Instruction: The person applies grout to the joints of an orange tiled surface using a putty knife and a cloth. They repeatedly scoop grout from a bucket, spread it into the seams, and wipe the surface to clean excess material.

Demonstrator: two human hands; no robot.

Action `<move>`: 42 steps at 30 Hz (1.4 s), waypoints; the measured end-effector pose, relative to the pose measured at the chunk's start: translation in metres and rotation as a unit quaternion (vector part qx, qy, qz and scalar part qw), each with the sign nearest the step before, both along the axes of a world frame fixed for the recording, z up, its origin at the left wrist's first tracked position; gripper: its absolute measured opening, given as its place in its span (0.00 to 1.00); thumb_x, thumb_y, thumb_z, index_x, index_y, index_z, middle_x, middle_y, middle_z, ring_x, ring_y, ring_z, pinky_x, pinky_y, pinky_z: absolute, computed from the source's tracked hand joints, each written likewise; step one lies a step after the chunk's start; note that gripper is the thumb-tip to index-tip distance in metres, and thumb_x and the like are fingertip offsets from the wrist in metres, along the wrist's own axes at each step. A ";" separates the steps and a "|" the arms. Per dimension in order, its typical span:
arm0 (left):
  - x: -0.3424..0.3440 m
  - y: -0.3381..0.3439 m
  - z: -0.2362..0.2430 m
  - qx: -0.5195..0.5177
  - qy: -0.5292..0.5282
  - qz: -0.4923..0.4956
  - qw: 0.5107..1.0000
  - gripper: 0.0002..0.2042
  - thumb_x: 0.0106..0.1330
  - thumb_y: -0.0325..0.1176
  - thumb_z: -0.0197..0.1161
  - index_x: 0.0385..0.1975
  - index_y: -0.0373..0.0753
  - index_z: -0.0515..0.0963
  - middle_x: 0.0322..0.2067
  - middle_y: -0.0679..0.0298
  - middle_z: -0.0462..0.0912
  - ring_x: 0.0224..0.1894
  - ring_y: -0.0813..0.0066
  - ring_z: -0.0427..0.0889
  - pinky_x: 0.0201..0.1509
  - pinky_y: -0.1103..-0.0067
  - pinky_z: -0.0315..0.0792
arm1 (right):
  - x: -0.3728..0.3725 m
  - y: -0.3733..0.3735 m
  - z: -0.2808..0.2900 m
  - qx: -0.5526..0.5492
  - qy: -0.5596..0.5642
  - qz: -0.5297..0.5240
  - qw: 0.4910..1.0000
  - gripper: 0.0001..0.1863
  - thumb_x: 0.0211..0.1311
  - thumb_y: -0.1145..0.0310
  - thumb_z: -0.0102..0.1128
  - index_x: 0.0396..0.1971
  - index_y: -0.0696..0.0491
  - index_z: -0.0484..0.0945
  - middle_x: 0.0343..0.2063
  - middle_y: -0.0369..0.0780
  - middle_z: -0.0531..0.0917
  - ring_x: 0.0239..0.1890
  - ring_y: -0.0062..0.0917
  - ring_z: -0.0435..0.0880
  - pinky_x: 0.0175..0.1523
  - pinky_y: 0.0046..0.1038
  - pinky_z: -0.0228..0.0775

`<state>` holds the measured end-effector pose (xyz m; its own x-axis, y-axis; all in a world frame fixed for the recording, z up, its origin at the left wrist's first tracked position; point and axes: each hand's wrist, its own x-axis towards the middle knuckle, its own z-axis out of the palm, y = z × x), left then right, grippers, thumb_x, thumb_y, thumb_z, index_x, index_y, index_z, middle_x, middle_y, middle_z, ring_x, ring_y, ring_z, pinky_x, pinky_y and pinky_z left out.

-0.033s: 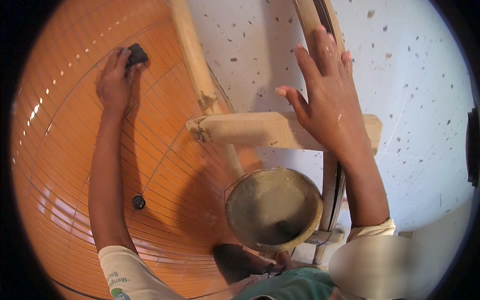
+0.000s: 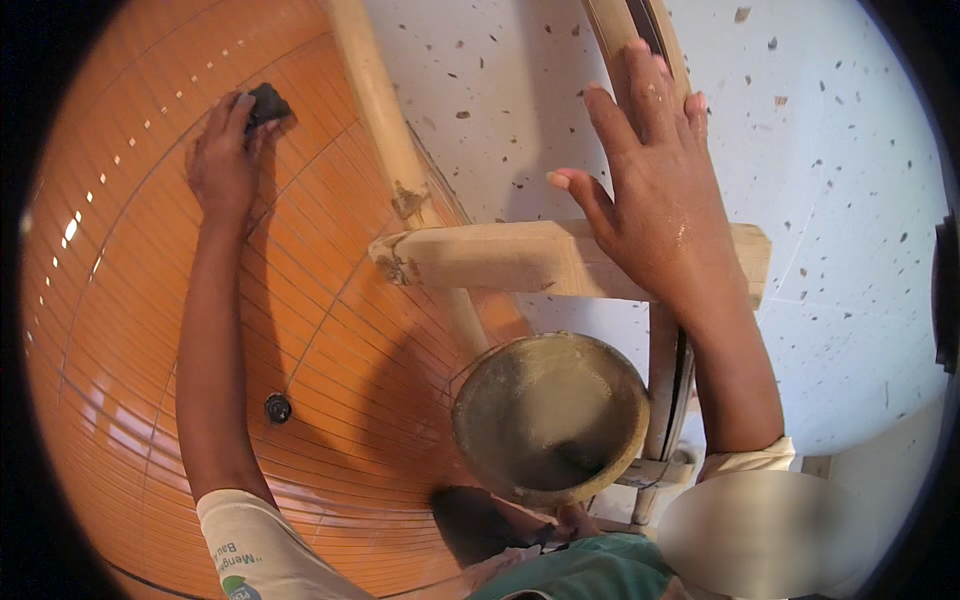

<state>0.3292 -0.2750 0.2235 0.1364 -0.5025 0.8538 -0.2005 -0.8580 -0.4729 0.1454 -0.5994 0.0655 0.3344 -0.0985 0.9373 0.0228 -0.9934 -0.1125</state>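
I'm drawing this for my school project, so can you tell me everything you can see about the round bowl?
The bowl is round and open at the top, with a yellowish-brown rim. Inside it looks murky grey-brown with a darker patch; I can't tell what that patch is, nor what the bowl is made of. It shows just below the wooden crossbar. Neither the left hand nor the right hand touches it. What supports it is hidden.

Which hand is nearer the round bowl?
Right. The right hand is over the wooden frame, beyond the bowl; the left hand is farther, to the bowl's upper left in the picture.
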 end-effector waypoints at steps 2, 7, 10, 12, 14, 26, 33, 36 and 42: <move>0.017 -0.017 0.005 0.006 -0.041 0.030 0.999 0.19 0.64 0.42 0.62 0.53 0.45 0.77 0.58 0.61 0.75 0.61 0.60 0.72 0.63 0.62 0.63 | 0.012 -0.016 -0.010 -0.026 0.014 -0.054 0.998 0.31 0.55 0.60 0.68 0.57 0.55 0.71 0.68 0.49 0.58 0.68 0.47 0.59 0.69 0.51 0.52; 0.066 -0.031 -0.008 0.116 -0.117 0.081 0.983 0.20 0.64 0.39 0.58 0.55 0.42 0.74 0.58 0.59 0.74 0.62 0.58 0.70 0.65 0.59 0.59 | 0.002 -0.019 -0.007 -0.019 0.045 -0.057 0.997 0.30 0.54 0.61 0.69 0.56 0.55 0.72 0.69 0.46 0.58 0.69 0.44 0.60 0.70 0.51 0.52; 0.049 -0.064 -0.055 0.138 0.039 0.108 0.984 0.22 0.62 0.34 0.54 0.57 0.34 0.71 0.60 0.55 0.70 0.65 0.56 0.65 0.70 0.59 0.53 | -0.002 -0.013 -0.005 -0.017 0.057 -0.042 0.997 0.29 0.54 0.61 0.69 0.55 0.56 0.73 0.69 0.45 0.58 0.69 0.43 0.60 0.70 0.51 0.52; 0.048 -0.060 -0.090 0.168 0.034 0.042 0.984 0.22 0.58 0.29 0.55 0.54 0.31 0.73 0.55 0.53 0.74 0.61 0.58 0.69 0.69 0.58 0.54 | 0.000 -0.011 -0.005 -0.002 0.052 -0.034 0.998 0.27 0.54 0.61 0.68 0.53 0.56 0.76 0.70 0.42 0.58 0.70 0.38 0.60 0.71 0.49 0.51; 0.050 -0.055 -0.135 0.173 0.149 -0.009 0.973 0.18 0.56 0.25 0.56 0.48 0.32 0.77 0.49 0.51 0.78 0.57 0.58 0.73 0.68 0.61 0.57 | 0.000 -0.008 -0.004 0.004 0.055 -0.043 0.998 0.27 0.53 0.61 0.68 0.53 0.56 0.76 0.70 0.41 0.57 0.70 0.37 0.59 0.72 0.48 0.50; 0.039 -0.043 0.012 -0.050 0.176 -0.072 0.980 0.10 0.51 0.24 0.61 0.34 0.41 0.81 0.37 0.55 0.81 0.45 0.55 0.80 0.49 0.62 0.73 | 0.000 -0.003 -0.002 0.024 0.054 -0.020 0.998 0.28 0.49 0.66 0.71 0.52 0.59 0.76 0.71 0.42 0.56 0.72 0.35 0.56 0.74 0.45 0.46; -0.012 -0.020 -0.139 0.172 0.230 -0.168 0.943 0.12 0.51 0.20 0.58 0.32 0.44 0.81 0.31 0.61 0.82 0.40 0.63 0.81 0.47 0.65 0.67 | -0.007 -0.014 -0.003 0.018 0.048 -0.029 0.998 0.27 0.50 0.67 0.70 0.51 0.60 0.76 0.71 0.42 0.55 0.72 0.35 0.56 0.74 0.46 0.46; -0.021 -0.030 -0.111 0.238 0.326 0.031 0.914 0.08 0.54 0.23 0.56 0.30 0.44 0.80 0.30 0.60 0.82 0.40 0.61 0.81 0.49 0.65 0.64 | -0.001 -0.010 -0.003 0.023 0.059 -0.010 0.998 0.27 0.50 0.66 0.70 0.51 0.60 0.76 0.71 0.42 0.54 0.72 0.36 0.55 0.73 0.47 0.46; 0.025 -0.023 0.081 0.073 -0.081 0.038 0.993 0.12 0.64 0.31 0.52 0.43 0.42 0.80 0.45 0.60 0.83 0.50 0.62 0.80 0.53 0.58 0.65 | -0.009 -0.002 0.004 0.040 0.073 -0.003 0.997 0.27 0.51 0.66 0.69 0.51 0.60 0.75 0.71 0.43 0.55 0.72 0.38 0.54 0.74 0.47 0.45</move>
